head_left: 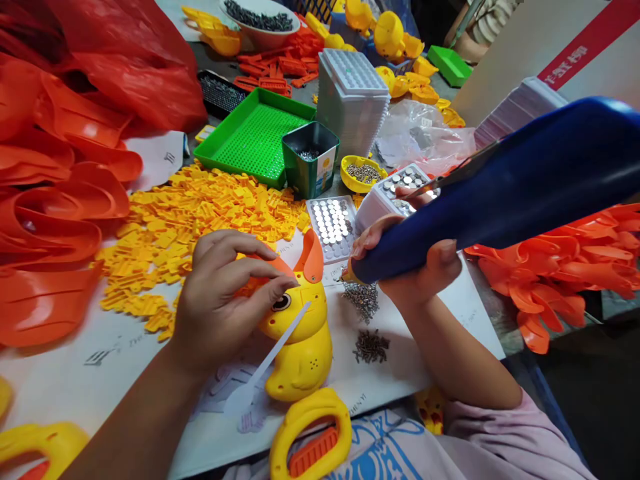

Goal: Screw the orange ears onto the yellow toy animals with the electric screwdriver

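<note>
Yellow glossy plastic toy animal (300, 347) lies on the white paper sheet (125, 373) at 6 o'clock on the table, its orange plastic beak (313, 257) pointing toward 12 o'clock. The left hand (220, 300) covers the toy's head from 9 o'clock, fingers bent and slightly spread, the tips pressing the shell beside the black eye. The right hand (415, 263) sits at 2 o'clock of the toy, fingers curled tight around the nose of the fat dark-blue plastic power screwdriver (500, 193). I cannot make out the bit.

Fastening the shell seems to be the step in hand. The rounded, slippery body probably needs firm pinning so it cannot roll. The driver should stand square to its hole, with light pressure, since thin plastic strips easily. The thin white plastic strip (280, 343) lying across the toy is best kept out of the way.

2 heaps of small dark metal screws (371, 345) lie at 3 o'clock of the toy. A clear tray of round silvery button cells (333, 223) sits at 1 o'clock. Flat, hard-edged yellow plastic clips (200, 207) are piled at 10 o'clock.
</note>
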The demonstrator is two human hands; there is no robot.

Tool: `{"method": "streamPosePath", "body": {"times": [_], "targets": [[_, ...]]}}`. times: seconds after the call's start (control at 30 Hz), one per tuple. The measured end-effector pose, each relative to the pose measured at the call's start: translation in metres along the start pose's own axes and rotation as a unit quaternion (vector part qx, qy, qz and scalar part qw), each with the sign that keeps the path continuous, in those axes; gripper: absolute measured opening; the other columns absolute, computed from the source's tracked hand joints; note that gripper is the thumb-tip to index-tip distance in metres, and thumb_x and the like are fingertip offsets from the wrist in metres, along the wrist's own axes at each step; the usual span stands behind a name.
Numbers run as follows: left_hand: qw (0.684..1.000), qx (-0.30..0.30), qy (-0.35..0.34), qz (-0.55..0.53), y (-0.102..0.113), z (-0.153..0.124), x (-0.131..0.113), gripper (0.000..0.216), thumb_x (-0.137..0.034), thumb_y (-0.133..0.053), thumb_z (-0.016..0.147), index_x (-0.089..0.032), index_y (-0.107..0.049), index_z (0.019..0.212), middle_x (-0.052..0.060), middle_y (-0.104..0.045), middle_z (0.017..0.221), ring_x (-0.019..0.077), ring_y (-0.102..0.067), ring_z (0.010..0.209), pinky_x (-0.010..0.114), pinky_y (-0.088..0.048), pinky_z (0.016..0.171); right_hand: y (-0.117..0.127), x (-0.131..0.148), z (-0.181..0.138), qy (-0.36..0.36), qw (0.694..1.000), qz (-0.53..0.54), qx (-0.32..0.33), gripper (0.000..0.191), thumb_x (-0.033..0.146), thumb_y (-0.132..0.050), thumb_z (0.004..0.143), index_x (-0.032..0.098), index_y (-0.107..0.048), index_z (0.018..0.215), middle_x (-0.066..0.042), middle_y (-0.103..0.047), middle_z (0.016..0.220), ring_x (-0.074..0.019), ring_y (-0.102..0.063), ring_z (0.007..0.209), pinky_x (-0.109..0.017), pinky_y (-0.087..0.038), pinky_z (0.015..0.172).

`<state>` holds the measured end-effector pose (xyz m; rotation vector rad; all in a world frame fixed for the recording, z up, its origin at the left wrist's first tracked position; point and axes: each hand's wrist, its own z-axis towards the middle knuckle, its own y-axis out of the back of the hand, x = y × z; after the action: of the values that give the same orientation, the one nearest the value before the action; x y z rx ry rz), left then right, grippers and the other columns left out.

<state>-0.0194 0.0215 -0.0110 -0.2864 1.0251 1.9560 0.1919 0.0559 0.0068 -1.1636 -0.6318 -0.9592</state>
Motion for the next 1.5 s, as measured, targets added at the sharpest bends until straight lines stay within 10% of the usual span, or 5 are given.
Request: {"method": "streamPosePath", "body": {"times": [0.4, 0.7, 1.5], "targets": [[0.992, 0.041, 0.059, -0.102, -0.004, -0.005, -0.017, 0.022, -0.018, -0.078, 0.071, -0.024, -0.058, 0.070, 0.000, -0.069, 0.080, 0.0211, -0.059, 0.093, 0.041, -0.048, 0.083, -0.047, 0.081, 0.015, -0.071, 0.992, 0.050, 0.091, 0.054, 0.073, -0.066, 0.065, 0.025, -0.064, 0.090, 0.003, -0.059, 0.053, -0.0210, -0.061, 0.046, -0.038, -0.054, 0.046], [0.989, 0.063, 0.024, -0.132, -0.002, -0.007, -0.014, 0.027, -0.006, -0.073, 0.072, -0.023, -0.052, 0.071, -0.002, -0.071, 0.081, 0.0169, -0.058, 0.088, 0.034, -0.050, 0.078, -0.059, 0.069, 0.014, -0.036, 0.988, 0.101, 0.109, 0.034, 0.058, -0.071, 0.070, 0.027, -0.058, 0.067, 0.004, -0.066, 0.077, -0.0149, -0.062, 0.053, -0.034, -0.057, 0.050], [0.984, 0.039, 0.063, -0.163, -0.006, -0.006, -0.019, 0.028, -0.010, -0.073, 0.075, -0.020, -0.051, 0.061, 0.000, -0.069, 0.075, 0.0154, -0.060, 0.078, 0.035, -0.048, 0.074, -0.040, 0.048, 0.011, -0.044, 0.976, 0.112, 0.184, 0.044, 0.058, -0.063, 0.080, 0.027, -0.062, 0.112, -0.004, -0.068, 0.071, -0.0255, -0.066, 0.060, -0.043, -0.056, 0.054]]}}
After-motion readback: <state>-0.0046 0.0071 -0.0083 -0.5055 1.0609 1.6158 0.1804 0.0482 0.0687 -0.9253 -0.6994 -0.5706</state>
